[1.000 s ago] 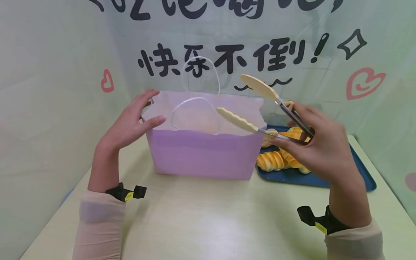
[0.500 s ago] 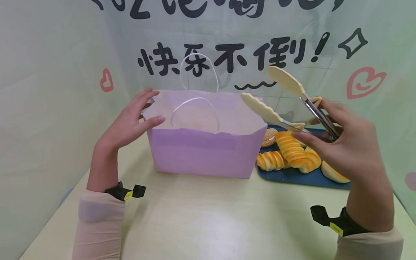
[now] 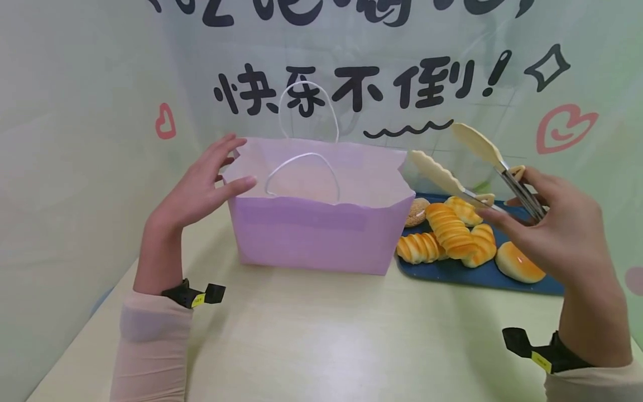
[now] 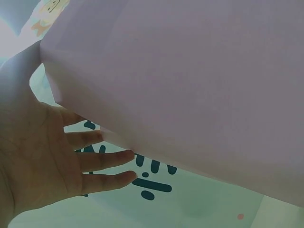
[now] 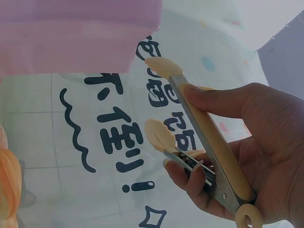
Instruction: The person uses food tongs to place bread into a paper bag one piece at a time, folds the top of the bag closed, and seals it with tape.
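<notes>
Gripping tongs (image 5: pixel 216 145) near bread (image 3: pixel 450 231): right hand (image 3: pixel 565 229). Wall lettering (image 3: pixel 357 95): “快乐不倒!”

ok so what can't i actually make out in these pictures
- Head view: the floor of the bag, hidden by its front wall.
- Head view: the right end of the tray, hidden by the right hand and wrist.
- Head view: the upper lettering, cut off by the top edge.
- Right wrist view: one pastry, cut off by the left edge.
</notes>
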